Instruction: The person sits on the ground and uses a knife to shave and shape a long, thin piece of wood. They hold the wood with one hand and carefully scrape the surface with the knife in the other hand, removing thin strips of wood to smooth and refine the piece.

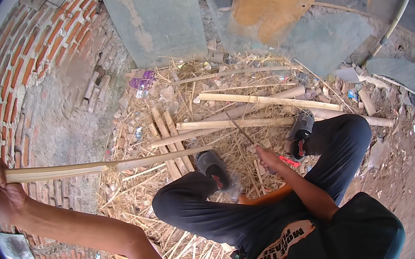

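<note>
1. Your left hand (6, 193) is closed round one end of the strip (66, 170), out at the far left; the strip runs level from there towards your left shoe (213, 167), its free tip ending above it in view. Touching or apart, I can't tell.
2. Your right hand (268, 159) is wrapped round the knife (239, 128), blade slanting up and left, away from your body, probably to keep the edge off your legs.
3. That wide left reach likely keeps the strip's length out in front, within sight of the blade.
4. Your knees are spread, seemingly to leave a working gap between them.
5. Edges now: the brick wall (26, 64) flanks your left side, so the held end looks short of room that way.
6. Ahead, poles (267, 102) lie across the litter, and three slats (164, 130) sit side by side beyond your left shoe, the strip crossing over them in view.
7. Your roomiest side is the right, over bare dirt (407, 171) past your right shoe (302, 130).
</note>
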A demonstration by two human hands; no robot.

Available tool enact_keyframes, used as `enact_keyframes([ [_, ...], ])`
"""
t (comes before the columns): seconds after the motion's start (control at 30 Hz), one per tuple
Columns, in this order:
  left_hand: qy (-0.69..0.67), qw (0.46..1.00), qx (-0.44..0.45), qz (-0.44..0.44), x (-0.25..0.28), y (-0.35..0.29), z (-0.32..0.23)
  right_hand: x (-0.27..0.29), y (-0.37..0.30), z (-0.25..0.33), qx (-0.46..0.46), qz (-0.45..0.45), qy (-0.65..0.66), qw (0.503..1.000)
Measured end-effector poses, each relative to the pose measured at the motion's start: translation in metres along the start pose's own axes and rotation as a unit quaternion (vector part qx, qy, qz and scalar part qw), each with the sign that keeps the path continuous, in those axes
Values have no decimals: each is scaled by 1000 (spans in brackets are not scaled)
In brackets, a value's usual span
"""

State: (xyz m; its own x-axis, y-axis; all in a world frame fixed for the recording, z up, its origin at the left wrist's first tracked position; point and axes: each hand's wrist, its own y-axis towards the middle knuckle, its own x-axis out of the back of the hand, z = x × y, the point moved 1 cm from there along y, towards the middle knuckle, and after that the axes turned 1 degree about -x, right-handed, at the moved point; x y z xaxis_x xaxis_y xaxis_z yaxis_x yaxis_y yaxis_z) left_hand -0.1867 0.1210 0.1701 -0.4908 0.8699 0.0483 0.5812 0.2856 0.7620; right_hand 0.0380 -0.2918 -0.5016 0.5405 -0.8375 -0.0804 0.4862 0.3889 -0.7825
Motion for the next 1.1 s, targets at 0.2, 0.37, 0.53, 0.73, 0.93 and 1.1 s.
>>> enact_keyframes([
  [0.2, -92, 995, 9, -45, -141, -19, 98, 12, -18, 35, 35, 10, 116, 993],
  [0.37, -64, 994, 46, -81, -190, -23, 176, 24, -28, 51, 60, 1, 166, 984],
  [0.53, -62, 992, 52, -94, -208, -27, 222, 21, -50, 60, 71, 20, 177, 981],
  [0.73, -99, 993, 46, -52, -208, -13, 204, 17, -68, 73, 72, 38, 181, 980],
  [0.93, -28, 999, 28, -26, -210, -15, 214, 1, -90, 97, 90, 76, 191, 974],
  [1.1, -41, 997, 59, 3, -224, -19, 222, -23, -116, 122, 81, 139, 225, 961],
])
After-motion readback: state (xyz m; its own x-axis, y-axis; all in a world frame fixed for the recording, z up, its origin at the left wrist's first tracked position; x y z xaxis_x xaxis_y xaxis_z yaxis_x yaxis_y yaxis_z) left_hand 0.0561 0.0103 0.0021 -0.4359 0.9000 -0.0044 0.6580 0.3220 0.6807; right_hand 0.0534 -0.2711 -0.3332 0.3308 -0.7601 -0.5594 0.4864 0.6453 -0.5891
